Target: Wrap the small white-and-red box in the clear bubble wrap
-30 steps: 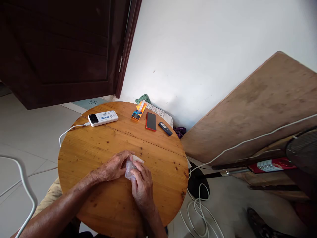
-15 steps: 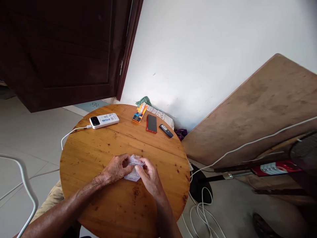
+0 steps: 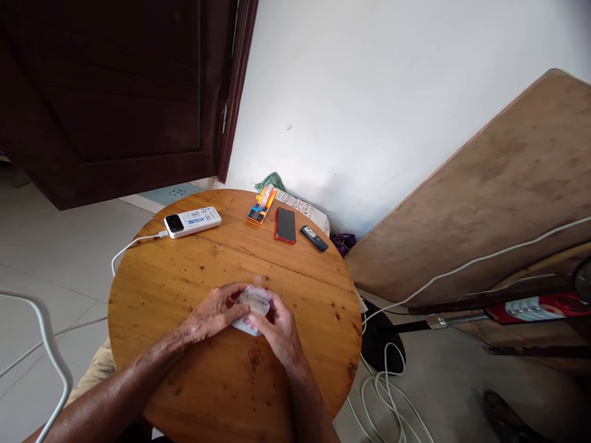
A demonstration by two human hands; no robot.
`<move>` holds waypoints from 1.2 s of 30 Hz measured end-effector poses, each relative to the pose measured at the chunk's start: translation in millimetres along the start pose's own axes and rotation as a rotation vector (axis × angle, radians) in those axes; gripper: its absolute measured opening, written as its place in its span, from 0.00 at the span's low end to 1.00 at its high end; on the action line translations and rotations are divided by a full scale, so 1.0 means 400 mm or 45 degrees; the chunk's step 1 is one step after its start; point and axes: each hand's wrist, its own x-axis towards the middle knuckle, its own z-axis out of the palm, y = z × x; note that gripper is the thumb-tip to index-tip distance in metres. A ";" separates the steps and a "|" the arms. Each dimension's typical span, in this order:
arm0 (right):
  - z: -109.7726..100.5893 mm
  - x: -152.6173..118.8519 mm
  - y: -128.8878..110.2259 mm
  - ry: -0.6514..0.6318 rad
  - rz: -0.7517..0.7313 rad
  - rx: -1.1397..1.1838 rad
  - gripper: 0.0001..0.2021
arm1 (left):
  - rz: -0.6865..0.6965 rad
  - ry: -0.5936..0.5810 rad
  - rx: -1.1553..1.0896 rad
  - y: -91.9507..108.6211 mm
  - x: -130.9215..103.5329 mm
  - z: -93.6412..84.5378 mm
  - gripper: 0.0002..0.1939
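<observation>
Two hands mid-table, left hand (image 3: 213, 314) & right hand (image 3: 277, 326) curled inward, fingers pinching small clear plastic packet (image 3: 252, 306) btwn them

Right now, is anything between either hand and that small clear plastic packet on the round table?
Nothing visible: the left hand and right hand both already grip the plastic packet directly.

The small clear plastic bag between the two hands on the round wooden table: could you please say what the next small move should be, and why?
Probably pull the mouth of the small clear plastic bag apart. The left hand and the right hand pinch it from opposite sides just above the round wooden table, and something pale shows inside, though what it is cannot be told.
</observation>
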 end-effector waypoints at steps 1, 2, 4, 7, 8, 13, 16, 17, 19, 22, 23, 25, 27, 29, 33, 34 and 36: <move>-0.001 0.002 0.000 0.000 0.023 0.009 0.19 | -0.034 -0.042 -0.087 0.001 -0.001 -0.001 0.23; -0.001 0.003 0.001 0.003 0.037 -0.008 0.17 | -0.058 -0.070 -0.146 -0.001 -0.001 -0.001 0.25; -0.001 0.006 0.004 0.035 0.041 -0.109 0.15 | -0.072 -0.089 -0.210 -0.011 0.001 0.000 0.27; 0.003 0.008 0.007 0.134 0.022 -0.315 0.14 | -0.068 -0.044 -0.178 -0.031 0.007 0.004 0.29; 0.005 0.008 0.008 0.171 0.002 -0.376 0.14 | -0.068 -0.011 -0.130 -0.036 0.010 0.006 0.30; 0.006 0.011 0.008 0.226 -0.104 -0.463 0.13 | -0.065 0.144 0.288 -0.043 0.014 0.017 0.32; 0.005 0.011 0.009 0.209 -0.075 -0.404 0.14 | -0.017 0.156 0.324 -0.046 0.014 0.022 0.31; 0.006 0.012 0.009 0.208 -0.065 -0.385 0.14 | 0.001 0.147 0.302 -0.049 0.014 0.023 0.31; 0.008 0.012 0.011 0.214 -0.051 -0.365 0.14 | 0.023 0.134 0.252 -0.057 0.015 0.024 0.31; 0.014 0.013 0.017 0.275 -0.086 -0.431 0.14 | 0.035 0.116 0.185 -0.067 0.021 0.024 0.33; 0.015 0.013 0.019 0.308 -0.120 -0.483 0.14 | 0.039 0.106 0.166 -0.069 0.022 0.025 0.33; 0.018 0.014 0.024 0.367 -0.186 -0.601 0.13 | 0.062 0.082 0.132 -0.071 0.026 0.026 0.34; 0.020 0.015 0.028 0.389 -0.215 -0.696 0.13 | 0.107 0.064 0.111 -0.073 0.030 0.029 0.34; 0.021 0.016 0.033 0.389 -0.213 -0.749 0.15 | 0.161 0.062 0.100 -0.079 0.033 0.032 0.33; 0.020 0.019 0.042 0.415 -0.234 -0.758 0.16 | 0.200 0.049 0.087 -0.092 0.039 0.036 0.33; 0.018 0.020 0.045 0.423 -0.232 -0.728 0.16 | 0.196 0.045 0.082 -0.093 0.040 0.036 0.34; 0.011 0.021 0.047 0.420 -0.205 -0.611 0.19 | 0.180 0.053 0.072 -0.092 0.040 0.036 0.34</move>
